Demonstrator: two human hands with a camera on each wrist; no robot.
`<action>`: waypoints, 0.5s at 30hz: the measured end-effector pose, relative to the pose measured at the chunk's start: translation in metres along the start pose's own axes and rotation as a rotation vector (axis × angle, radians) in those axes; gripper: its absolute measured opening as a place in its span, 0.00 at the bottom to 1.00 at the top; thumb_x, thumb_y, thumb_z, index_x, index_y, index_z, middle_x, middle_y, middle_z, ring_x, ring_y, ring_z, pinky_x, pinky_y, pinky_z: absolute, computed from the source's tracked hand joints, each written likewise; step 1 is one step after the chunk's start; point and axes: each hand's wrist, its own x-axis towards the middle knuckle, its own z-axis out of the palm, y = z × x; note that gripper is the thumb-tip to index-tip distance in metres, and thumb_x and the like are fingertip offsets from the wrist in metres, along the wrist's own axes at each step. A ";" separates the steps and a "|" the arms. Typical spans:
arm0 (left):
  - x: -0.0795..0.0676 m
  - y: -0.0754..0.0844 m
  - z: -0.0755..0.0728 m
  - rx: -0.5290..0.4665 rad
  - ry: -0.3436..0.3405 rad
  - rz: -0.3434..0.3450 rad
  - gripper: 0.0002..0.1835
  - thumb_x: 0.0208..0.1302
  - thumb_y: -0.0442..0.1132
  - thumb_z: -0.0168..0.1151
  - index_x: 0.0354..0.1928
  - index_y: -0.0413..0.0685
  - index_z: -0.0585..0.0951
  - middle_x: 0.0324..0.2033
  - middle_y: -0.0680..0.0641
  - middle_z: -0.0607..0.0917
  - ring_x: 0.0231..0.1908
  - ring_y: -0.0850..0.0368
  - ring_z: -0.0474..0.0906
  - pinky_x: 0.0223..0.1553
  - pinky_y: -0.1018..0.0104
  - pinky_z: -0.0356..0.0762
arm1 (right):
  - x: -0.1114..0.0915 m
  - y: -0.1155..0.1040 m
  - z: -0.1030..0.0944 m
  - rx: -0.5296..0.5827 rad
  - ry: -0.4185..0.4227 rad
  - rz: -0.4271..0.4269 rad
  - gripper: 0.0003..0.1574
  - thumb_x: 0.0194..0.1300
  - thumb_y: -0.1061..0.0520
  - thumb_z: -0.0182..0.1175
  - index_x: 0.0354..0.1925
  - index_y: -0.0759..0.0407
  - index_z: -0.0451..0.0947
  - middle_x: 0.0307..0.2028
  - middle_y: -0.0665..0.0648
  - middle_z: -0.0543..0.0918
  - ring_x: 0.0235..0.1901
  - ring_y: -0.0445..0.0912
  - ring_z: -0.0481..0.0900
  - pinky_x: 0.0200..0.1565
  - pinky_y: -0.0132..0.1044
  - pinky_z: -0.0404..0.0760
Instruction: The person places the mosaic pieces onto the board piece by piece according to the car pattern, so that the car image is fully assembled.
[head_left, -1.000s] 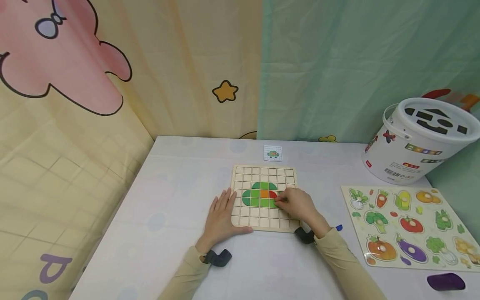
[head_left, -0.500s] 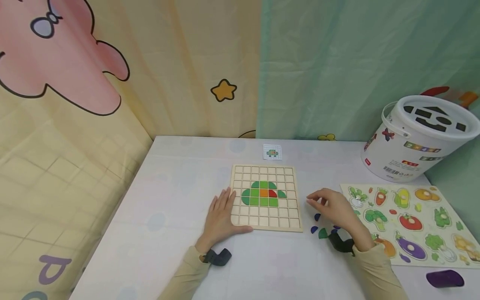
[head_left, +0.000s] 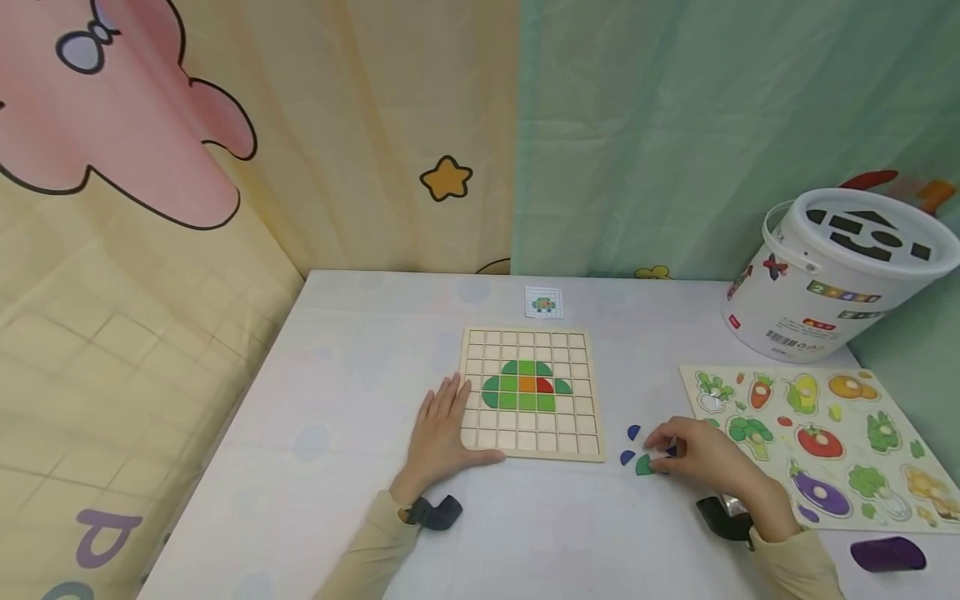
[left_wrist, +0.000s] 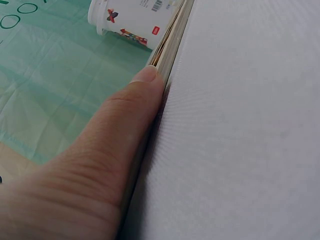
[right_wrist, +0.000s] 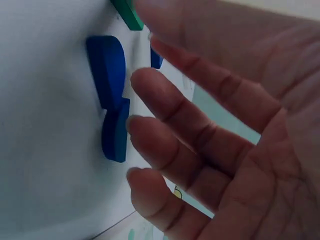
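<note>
My left hand [head_left: 442, 429] lies along the left side of a wooden grid board [head_left: 532, 442], fingers straight. Its thumb [left_wrist: 125, 110] rests against the board's near edge. On the grid, green squares and rounded green pieces surround an orange square [head_left: 527, 384] and a red quarter-round piece [head_left: 544, 386]. My right hand [head_left: 708, 454] is right of the board, over loose pieces. Its thumb tip is at a green quarter-round piece [head_left: 643, 465], with the index finger apart from it. Two blue half-round pieces [right_wrist: 107, 70] lie beside the fingers; another blue piece [right_wrist: 156, 57] is partly hidden behind them.
A small picture card [head_left: 543, 303] lies behind the board. At the right are a vegetable puzzle board [head_left: 855, 442], a white lidded bucket [head_left: 817, 292] and a dark purple object [head_left: 888, 554]. Curtains rise behind the table [head_left: 337, 358].
My right hand has left the board, moving right and then down to the loose pieces. A green rounded piece it partly covered now shows right of the red one. My left hand stays put.
</note>
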 end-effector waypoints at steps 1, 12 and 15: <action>0.000 0.000 0.000 -0.001 0.001 0.000 0.65 0.39 0.77 0.62 0.73 0.43 0.53 0.73 0.43 0.50 0.72 0.49 0.40 0.69 0.52 0.37 | 0.000 0.001 0.001 0.013 -0.013 -0.023 0.13 0.50 0.54 0.73 0.35 0.50 0.83 0.28 0.42 0.76 0.25 0.37 0.67 0.25 0.31 0.69; -0.001 0.001 -0.002 -0.010 0.013 0.005 0.65 0.39 0.76 0.63 0.73 0.42 0.54 0.72 0.42 0.51 0.71 0.48 0.41 0.69 0.51 0.38 | 0.004 -0.003 0.005 0.009 -0.080 -0.072 0.12 0.48 0.57 0.74 0.31 0.48 0.80 0.27 0.42 0.74 0.25 0.37 0.68 0.26 0.31 0.71; -0.001 0.001 -0.001 -0.005 0.011 0.005 0.65 0.40 0.76 0.63 0.73 0.42 0.54 0.72 0.42 0.51 0.71 0.48 0.41 0.69 0.51 0.38 | 0.005 -0.005 0.005 0.009 -0.096 -0.069 0.15 0.47 0.59 0.74 0.29 0.48 0.76 0.27 0.43 0.74 0.25 0.38 0.69 0.27 0.32 0.72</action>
